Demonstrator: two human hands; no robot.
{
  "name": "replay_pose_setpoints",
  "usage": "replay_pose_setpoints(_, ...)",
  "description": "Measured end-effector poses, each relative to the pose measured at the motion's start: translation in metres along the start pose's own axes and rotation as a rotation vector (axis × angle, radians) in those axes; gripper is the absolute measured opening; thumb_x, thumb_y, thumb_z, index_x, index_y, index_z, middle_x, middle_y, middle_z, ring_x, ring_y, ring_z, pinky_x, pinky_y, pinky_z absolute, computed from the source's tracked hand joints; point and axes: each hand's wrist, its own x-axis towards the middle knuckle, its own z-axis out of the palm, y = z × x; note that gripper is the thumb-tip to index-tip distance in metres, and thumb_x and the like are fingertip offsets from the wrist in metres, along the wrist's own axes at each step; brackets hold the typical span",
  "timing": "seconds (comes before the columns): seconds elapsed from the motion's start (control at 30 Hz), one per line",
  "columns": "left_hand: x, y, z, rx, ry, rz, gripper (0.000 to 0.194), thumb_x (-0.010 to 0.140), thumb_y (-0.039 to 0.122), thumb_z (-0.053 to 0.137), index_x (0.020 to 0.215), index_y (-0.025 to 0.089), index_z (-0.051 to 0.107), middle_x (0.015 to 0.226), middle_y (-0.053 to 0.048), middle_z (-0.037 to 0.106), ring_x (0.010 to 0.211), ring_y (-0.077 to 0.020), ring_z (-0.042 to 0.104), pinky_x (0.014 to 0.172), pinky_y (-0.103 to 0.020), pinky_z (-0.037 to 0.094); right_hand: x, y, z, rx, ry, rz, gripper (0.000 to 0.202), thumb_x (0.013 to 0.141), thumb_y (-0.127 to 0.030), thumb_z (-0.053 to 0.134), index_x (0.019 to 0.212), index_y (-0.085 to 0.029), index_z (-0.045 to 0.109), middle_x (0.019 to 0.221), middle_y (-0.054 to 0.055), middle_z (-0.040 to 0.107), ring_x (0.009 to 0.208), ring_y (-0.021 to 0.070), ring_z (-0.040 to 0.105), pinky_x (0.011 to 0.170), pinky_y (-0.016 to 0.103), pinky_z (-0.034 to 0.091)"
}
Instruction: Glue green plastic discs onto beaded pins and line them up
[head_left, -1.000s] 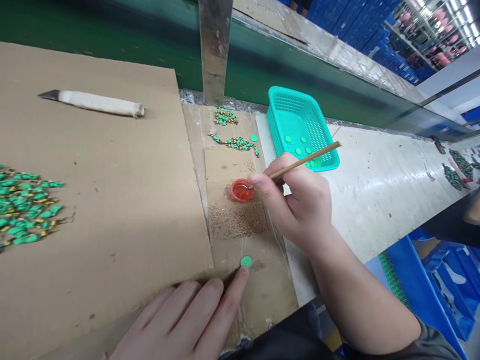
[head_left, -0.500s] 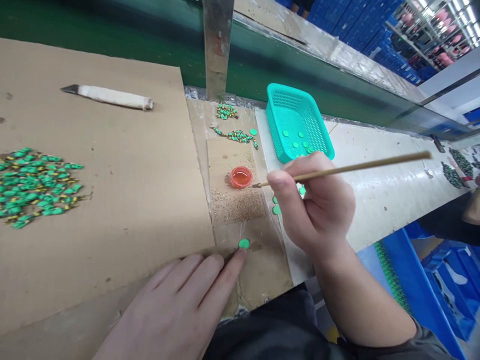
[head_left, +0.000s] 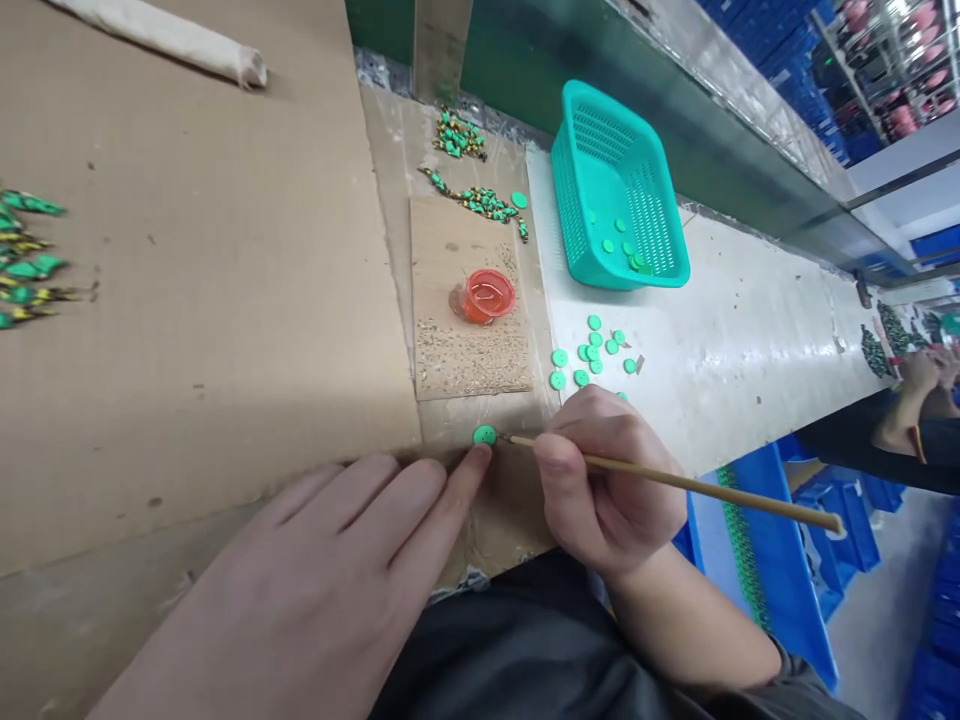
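Observation:
A green disc (head_left: 484,435) with small dark marks lies on the work surface, and the index fingertip of my left hand (head_left: 352,560) presses its near edge. The other left fingers lie stretched out over the cardboard edge. My right hand (head_left: 615,480) pinches a thin wooden brush (head_left: 705,488), its dark tip at the disc's right side; I cannot tell if it touches. Beyond the disc, a small red cup (head_left: 489,297) of reddish liquid stands on a speckled cardboard piece (head_left: 442,370). Several loose green discs (head_left: 595,340) lie past my right hand.
A turquoise basket (head_left: 574,205) holding several green discs stands at the back. Small green-and-yellow pieces (head_left: 480,203) lie behind the cup, more at far left (head_left: 30,268). A cloth-wrapped tool (head_left: 172,40) rests on the large cardboard (head_left: 262,250). Another person's hands (head_left: 919,370) are at far right.
The brush has gone from beside the red cup down to the green disc, carried by my right hand. My left fingertip stays on the disc. The camera view has shifted.

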Motion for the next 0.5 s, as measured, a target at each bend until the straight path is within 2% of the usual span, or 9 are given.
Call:
replay_pose_setpoints(0.17,0.0000,0.0010,-0.0006,0.001,0.017,0.008,0.076,0.110,0.013,0.045,0.185,0.014,0.043,0.130,-0.010,0.079,0.113,-0.0325,0.066,0.103,-0.055,0.049,-0.0003,0.0002,0.0007,0.009,-0.006,0.008,0.024,0.120,-0.012,0.064,0.099,-0.023,0.062,0.079,-0.001,0.065,0.066,0.0154,0.059,0.063,0.034,0.049)
replay_pose_setpoints(0.27,0.0011,0.0013,0.0006,-0.003,0.022,0.000,0.074,0.110,0.014,0.043,0.184,0.015,0.046,0.132,-0.011,0.080,0.114,-0.0334,0.065,0.102,-0.055,0.049,-0.0008,0.0005,0.0013,0.008,-0.007,0.011,0.025,0.120,-0.014,0.065,0.098,-0.022,0.062,0.079,-0.001,0.066,0.066,0.0151,0.059,0.063,0.035,0.050)
replay_pose_setpoints(0.5,0.0003,0.0004,0.0002,-0.012,0.002,-0.012,0.075,0.110,0.015,0.050,0.184,0.019,0.048,0.129,-0.011,0.078,0.110,-0.0313,0.068,0.102,-0.054,0.055,-0.0020,0.0025,0.0037,0.001,-0.004,0.007,0.025,0.120,-0.014,0.065,0.097,-0.023,0.061,0.078,-0.002,0.064,0.065,0.0152,0.059,0.062,0.034,0.050)
